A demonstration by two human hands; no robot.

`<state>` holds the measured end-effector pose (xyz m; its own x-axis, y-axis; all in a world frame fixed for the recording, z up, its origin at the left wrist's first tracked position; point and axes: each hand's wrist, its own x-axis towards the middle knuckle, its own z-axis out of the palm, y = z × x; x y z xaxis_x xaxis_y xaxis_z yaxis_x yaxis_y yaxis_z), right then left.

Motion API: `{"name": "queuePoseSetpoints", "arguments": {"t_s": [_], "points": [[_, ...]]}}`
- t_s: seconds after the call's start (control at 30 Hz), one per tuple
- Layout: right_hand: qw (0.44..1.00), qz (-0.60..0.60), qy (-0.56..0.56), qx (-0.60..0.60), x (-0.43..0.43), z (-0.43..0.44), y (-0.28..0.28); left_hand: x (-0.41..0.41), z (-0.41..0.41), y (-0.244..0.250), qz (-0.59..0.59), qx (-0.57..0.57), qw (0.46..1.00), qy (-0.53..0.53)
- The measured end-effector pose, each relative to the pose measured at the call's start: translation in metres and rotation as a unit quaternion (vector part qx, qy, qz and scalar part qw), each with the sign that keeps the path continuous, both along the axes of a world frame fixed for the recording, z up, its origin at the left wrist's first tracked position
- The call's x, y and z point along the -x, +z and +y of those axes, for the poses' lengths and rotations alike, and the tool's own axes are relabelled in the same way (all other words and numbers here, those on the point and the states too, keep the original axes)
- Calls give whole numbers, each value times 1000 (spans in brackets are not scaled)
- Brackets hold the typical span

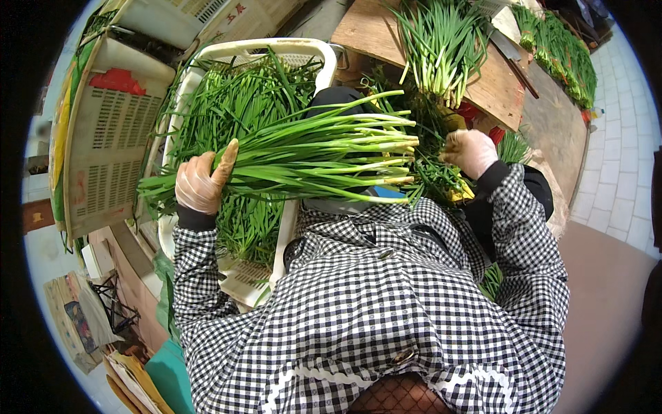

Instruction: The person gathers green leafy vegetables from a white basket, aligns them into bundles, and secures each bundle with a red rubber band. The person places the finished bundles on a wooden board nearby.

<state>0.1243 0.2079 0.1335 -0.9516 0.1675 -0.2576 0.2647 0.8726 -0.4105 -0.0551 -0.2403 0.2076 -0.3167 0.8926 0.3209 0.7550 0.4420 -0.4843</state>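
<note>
My left hand [200, 182], in a thin translucent glove, is closed around the leafy end of a loose bunch of garlic chives [320, 150]. The bunch lies across in front of my body, its pale cut ends fanned out to the right. My right hand [470, 151], also gloved, is apart from those ends on their right. Its fingers are curled and blurred, so whether they pinch anything is unclear. Under the left hand's bunch stands a white plastic crate [326, 67] full of more green chives [243, 103].
A wooden board [372, 26] at the top carries another chive bunch [445, 52] and a broad metal blade [504, 45]. Tied bundles [563, 57] line the far right. Leaf scraps [434, 171] hang below my right hand. Pale crates [111, 139] stand on the left.
</note>
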Motion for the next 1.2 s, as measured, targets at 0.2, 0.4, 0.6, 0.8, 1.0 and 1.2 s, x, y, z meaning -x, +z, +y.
{"name": "queuePoseSetpoints", "arguments": {"t_s": [0.2,0.4,0.6,0.8,1.0,1.2], "points": [[942,330,31,60,11,-5,29,-11,26,36,35,66,997,15],[965,73,38,250,30,-39,39,-24,38,62,106,99,989,-14],[895,17,40,444,36,-33,-4,-23,41,57,155,86,984,-26],[849,-94,43,519,59,-42,-23,-19,54,53,167,77,981,-60],[823,-73,29,562,63,-51,-30,-17,55,54,172,113,977,-55],[909,-1,-43,414,68,-61,-15,-17,65,59,203,121,969,-68]]}}
